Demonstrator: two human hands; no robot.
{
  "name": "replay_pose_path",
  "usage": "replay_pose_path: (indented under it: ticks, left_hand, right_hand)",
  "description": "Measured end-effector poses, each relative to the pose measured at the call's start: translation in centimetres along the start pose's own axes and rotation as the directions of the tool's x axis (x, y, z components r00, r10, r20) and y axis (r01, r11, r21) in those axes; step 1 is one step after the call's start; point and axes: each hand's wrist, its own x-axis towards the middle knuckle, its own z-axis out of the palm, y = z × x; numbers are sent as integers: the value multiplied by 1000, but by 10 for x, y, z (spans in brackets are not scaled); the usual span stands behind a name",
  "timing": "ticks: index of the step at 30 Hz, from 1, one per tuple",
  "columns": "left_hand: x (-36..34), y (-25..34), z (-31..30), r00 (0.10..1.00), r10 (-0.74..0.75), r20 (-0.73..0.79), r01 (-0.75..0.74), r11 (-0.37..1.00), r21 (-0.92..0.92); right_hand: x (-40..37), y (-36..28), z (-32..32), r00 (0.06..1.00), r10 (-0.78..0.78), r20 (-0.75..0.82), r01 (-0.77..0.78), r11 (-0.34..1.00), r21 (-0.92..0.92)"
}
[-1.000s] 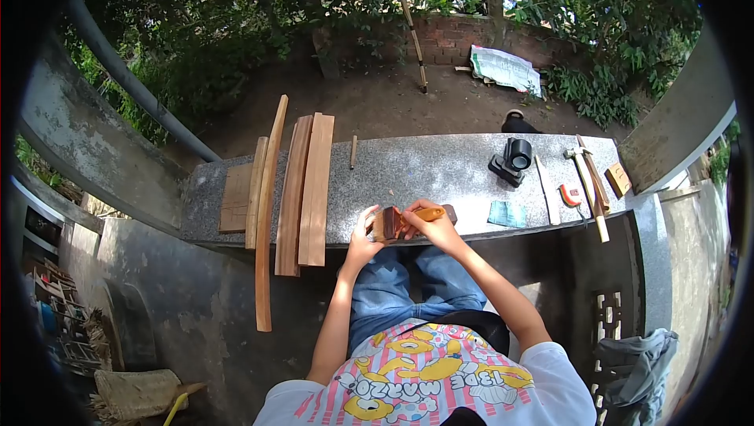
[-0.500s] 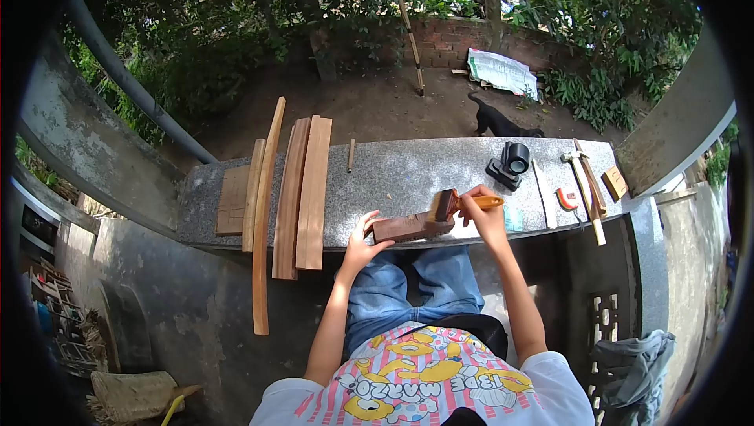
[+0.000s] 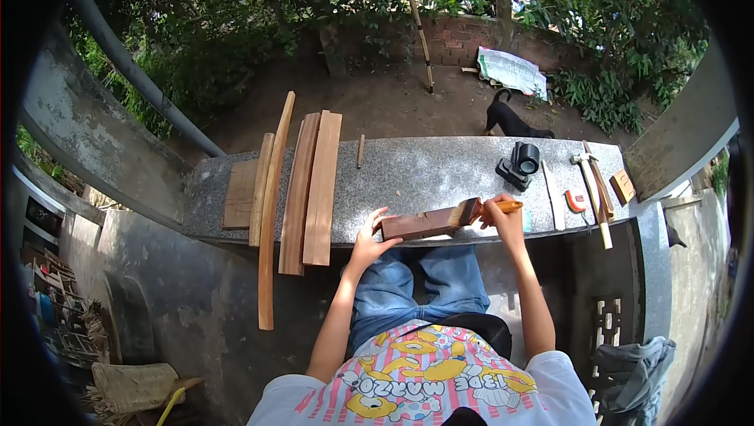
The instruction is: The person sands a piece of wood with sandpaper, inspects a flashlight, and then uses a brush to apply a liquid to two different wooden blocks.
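A reddish-brown wooden block [image 3: 416, 225] lies along the front edge of the granite bench top [image 3: 408, 175]. My left hand [image 3: 367, 244] grips its left end, thumb in front and fingers behind. In my right hand [image 3: 505, 217] is a paintbrush [image 3: 471, 211] with an orange-brown handle. Its pale bristles rest on or just over the block's right end; contact cannot be made out for certain.
Several wooden strips [image 3: 320, 190] lie on the left, some overhanging the front edge. To the right are a black cylindrical device [image 3: 525, 159], a tape measure [image 3: 576, 201], a hammer [image 3: 591, 186] and a small wood block [image 3: 622, 187]. Beyond the bench stands a black dog [image 3: 506, 118].
The paintbrush in my right hand has moved right along the block to its right end. My left hand keeps its grip. The whole view has shifted slightly.
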Motion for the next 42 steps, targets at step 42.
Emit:
replay_pose_path:
  ticks: [42]
  left_hand:
    - [1, -2, -2, 999, 44, -17, -42, 992, 120]
  right_hand:
    - [-11, 8, -33, 997, 72, -4, -71, 990, 120]
